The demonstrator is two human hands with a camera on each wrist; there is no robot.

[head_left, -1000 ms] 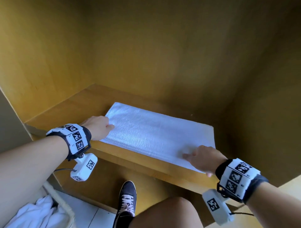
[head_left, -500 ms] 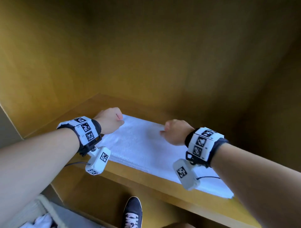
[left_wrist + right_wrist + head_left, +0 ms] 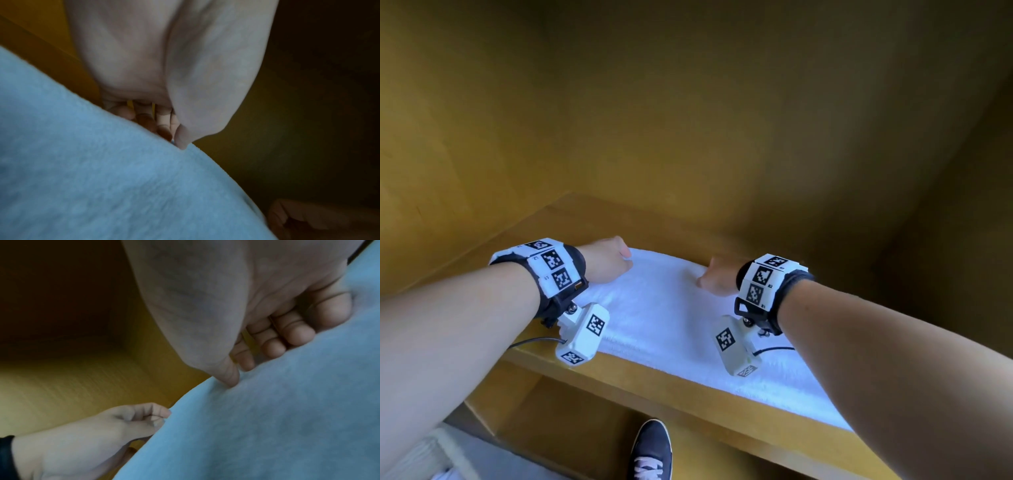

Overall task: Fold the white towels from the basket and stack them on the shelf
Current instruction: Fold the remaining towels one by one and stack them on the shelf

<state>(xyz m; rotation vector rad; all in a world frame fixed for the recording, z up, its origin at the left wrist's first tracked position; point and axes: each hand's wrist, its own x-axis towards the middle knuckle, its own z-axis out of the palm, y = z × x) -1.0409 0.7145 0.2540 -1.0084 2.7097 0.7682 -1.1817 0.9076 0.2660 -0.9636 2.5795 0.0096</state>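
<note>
Yellow-brown wooden panels close in a deep cabinet bay, and from the head view a white towel (image 3: 671, 318) lies flat along the front part of the shelf (image 3: 688, 390), its near edge just behind the shelf's front lip. Both arms reach in over it, each wearing a marker-covered wristband with a small camera hanging beneath. At the towel's far edge the left hand (image 3: 607, 262) rests at the far left corner, while the right hand (image 3: 717, 277) sits further along that same edge, fingers curled under on both. Below the shelf a dark shoe (image 3: 652, 452) with white laces stands on the floor. Seen from the left wrist, the left hand (image 3: 164, 73) has its fingers (image 3: 162, 123) bent down behind the towel (image 3: 102, 178) edge and the thumb tip pressed on top, pinching the cloth, which looks bluish in this light. Seen from the right wrist, the right hand (image 3: 236, 305) likewise nips the towel (image 3: 267, 418) between thumb tip and curled fingers (image 3: 296, 335), and the left hand (image 3: 98, 431) shows beyond, gripping the same edge over the bare shelf (image 3: 72, 382).
</note>
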